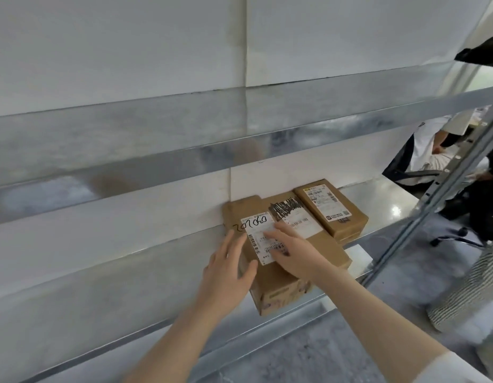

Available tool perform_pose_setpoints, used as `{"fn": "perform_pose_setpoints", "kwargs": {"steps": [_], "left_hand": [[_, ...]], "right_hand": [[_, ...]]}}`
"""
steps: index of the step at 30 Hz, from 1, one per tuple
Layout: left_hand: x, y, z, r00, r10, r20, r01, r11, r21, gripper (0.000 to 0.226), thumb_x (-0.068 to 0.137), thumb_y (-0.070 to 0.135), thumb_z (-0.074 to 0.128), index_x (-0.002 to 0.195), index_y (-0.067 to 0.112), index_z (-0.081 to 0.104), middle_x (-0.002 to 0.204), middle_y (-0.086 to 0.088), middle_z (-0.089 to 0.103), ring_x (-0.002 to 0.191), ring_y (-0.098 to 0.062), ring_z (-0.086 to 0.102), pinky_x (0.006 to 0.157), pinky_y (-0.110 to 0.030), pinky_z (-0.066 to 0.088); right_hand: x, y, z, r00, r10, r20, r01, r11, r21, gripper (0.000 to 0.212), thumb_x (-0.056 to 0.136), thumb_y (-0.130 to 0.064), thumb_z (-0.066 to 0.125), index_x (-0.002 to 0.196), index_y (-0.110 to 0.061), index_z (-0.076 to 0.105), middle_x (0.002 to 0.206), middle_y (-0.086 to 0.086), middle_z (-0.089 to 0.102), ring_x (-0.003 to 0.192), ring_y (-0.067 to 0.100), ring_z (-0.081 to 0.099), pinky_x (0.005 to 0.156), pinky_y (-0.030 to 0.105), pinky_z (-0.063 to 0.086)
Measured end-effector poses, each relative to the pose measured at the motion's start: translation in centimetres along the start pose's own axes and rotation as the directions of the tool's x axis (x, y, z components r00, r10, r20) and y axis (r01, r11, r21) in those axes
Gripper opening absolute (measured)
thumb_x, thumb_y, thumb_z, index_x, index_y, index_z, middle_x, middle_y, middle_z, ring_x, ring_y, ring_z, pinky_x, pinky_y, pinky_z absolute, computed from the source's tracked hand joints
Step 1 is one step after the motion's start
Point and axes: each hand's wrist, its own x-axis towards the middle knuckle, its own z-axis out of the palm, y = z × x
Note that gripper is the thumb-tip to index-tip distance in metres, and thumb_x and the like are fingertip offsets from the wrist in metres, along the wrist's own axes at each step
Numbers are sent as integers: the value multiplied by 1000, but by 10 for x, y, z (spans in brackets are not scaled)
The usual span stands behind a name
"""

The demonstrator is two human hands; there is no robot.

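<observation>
A brown cardboard parcel (278, 293) with a white shipping label (257, 230) and black handwriting lies on a metal shelf (383, 200), pushed against the white back wall. My left hand (230, 269) rests with straight fingers against the parcel's left side, thumb on its top edge. My right hand (292, 250) lies flat on the parcel's top, fingers over the label. Behind it lies a second flat parcel (325, 244) with a scribbled-over label. A smaller labelled box (332, 208) sits furthest back on the right.
A higher metal shelf beam (184, 150) runs across above the parcels. A slanted upright post (444, 194) stands at the right. Beyond it is a person (444, 150) by an office chair, and a striped fabric thing (472, 294) sits at the right edge.
</observation>
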Motion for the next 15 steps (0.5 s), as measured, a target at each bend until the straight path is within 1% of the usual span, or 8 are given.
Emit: {"fn": "perform_pose_setpoints", "kwargs": {"steps": [2, 4, 6, 7, 9, 11, 13, 15], "left_hand": [[10, -4, 2, 1000, -11, 7, 11, 999, -36, 62, 91, 54, 43, 146, 40, 20, 157, 19, 6, 143, -14, 18, 113, -43, 29], [14, -11, 3, 999, -39, 28, 39, 999, -26, 65, 90, 55, 44, 148, 38, 18, 157, 21, 2, 144, -13, 15, 113, -42, 31], [14, -20, 4, 998, -53, 35, 53, 999, -3, 67, 90, 56, 45, 148, 37, 18, 157, 22, -2, 145, -11, 13, 113, -42, 31], [14, -24, 4, 998, -52, 36, 52, 999, 5, 67, 90, 57, 44, 148, 36, 19, 157, 23, -3, 145, -10, 12, 113, -41, 31], [13, -28, 4, 999, -39, 38, 39, 999, -1, 67, 89, 58, 43, 148, 36, 19, 155, 27, -6, 144, -8, 14, 112, -39, 32], [13, -30, 6, 999, -24, 39, 25, 999, -21, 66, 89, 59, 42, 147, 38, 19, 152, 33, -8, 142, -4, 16, 110, -35, 35], [13, -31, 9, 1000, -18, 21, 19, 998, -64, 64, 89, 57, 44, 146, 40, 21, 149, 38, -8, 140, 0, 18, 106, -30, 39], [13, -32, 12, 1000, -12, -7, 12, 994, -106, 62, 89, 54, 46, 145, 39, 24, 147, 39, -5, 139, 2, 19, 105, -30, 40]], "right_hand": [[7, 0, 7, 998, -56, -24, 56, 998, 6, 47, 91, -32, 54, 138, -32, 44, 148, -13, 28, 115, 6, 45, 91, 13, 32], [11, -2, 14, 995, -95, -32, 97, 995, 37, 48, 91, -31, 56, 138, -29, 45, 146, -13, 30, 120, 5, 42, 89, 6, 30], [12, -3, 21, 995, -94, -37, 98, 990, 103, 47, 92, -28, 55, 138, -30, 44, 148, -13, 27, 122, 3, 40, 90, 6, 32], [11, -4, 25, 996, -79, -30, 83, 984, 157, 48, 93, -28, 54, 139, -33, 42, 150, -15, 22, 124, 0, 37, 90, 4, 31], [8, -5, 31, 998, -55, 0, 53, 964, 262, 50, 94, -32, 51, 141, -41, 35, 150, -21, 11, 129, -10, 22, 87, -2, 26], [5, -6, 37, 999, -31, 30, 18, 934, 357, 51, 94, -37, 49, 139, -51, 29, 151, -24, 4, 130, -18, 10, 87, 0, 26], [3, -7, 40, 998, -18, 54, -7, 902, 432, 51, 96, -39, 47, 139, -55, 27, 153, -22, 4, 122, -31, 4, 86, 0, 27], [1, -9, 41, 998, -23, 56, -6, 885, 466, 50, 97, -36, 46, 138, -55, 26, 154, -20, 6, 116, -34, 4, 87, -1, 28]]}}
